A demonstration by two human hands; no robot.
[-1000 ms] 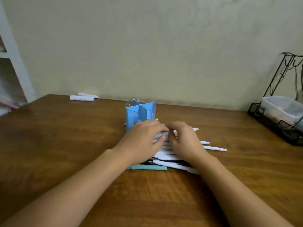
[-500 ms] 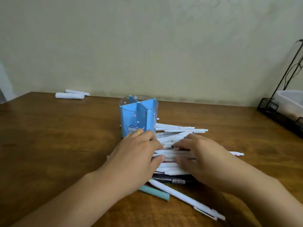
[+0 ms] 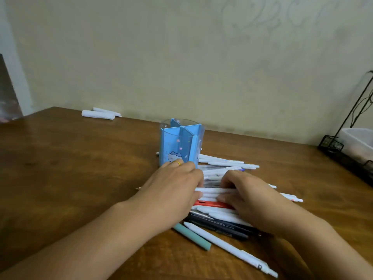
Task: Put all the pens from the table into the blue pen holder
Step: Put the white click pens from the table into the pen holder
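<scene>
This looks like a room in a home. A brown wooden desk [image 3: 70, 168] stands against a plain cream wall [image 3: 181, 57] with a faint pattern. A black wire rack [image 3: 343, 152] holds a white plastic box [image 3: 358, 141], and a cartoon pen holder [image 3: 180, 145] stands on the desk.

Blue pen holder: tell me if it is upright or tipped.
Upright. The blue pen holder stands on its base on the table, open top facing up, dividers vertical, behind the pile of pens.

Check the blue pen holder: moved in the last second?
No. The blue pen holder still stands upright, right of the white rolls by the wall; both shift together in frame, so the camera moved, not the holder.
</scene>
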